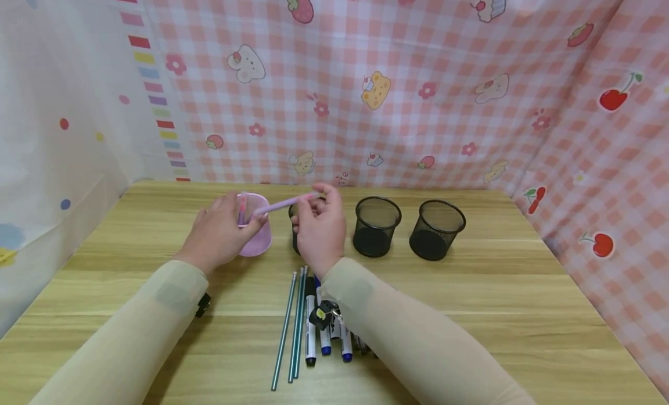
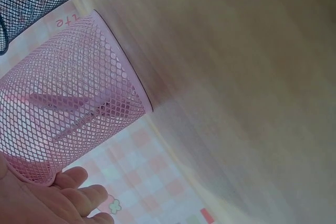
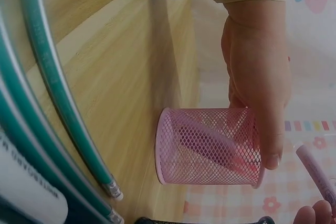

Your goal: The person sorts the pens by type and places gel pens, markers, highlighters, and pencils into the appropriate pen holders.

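Observation:
My left hand [image 1: 216, 228] holds the rim of a pink mesh pen cup [image 1: 256, 242], thumb on the near side. Inside the cup stands a purple-pink marker [image 1: 241, 210], also visible through the mesh in both wrist views. My right hand [image 1: 321, 228] pinches a lilac marker [image 1: 282, 205] by its pinkish end. The marker lies almost level, its other end above the cup's opening near my left thumb. In the right wrist view, the held marker [image 3: 316, 174] is apart from the cup. Right behind my right hand, a black mesh cup [image 1: 294, 230] is mostly hidden.
Two more black mesh cups [image 1: 373, 242] [image 1: 431, 242] stand to the right. Teal pencils [image 1: 284, 329] and several whiteboard markers [image 1: 310, 329] lie on the wooden table [image 1: 496, 312] in front, partly under my right forearm. A checked cloth [image 1: 444, 132] hangs behind.

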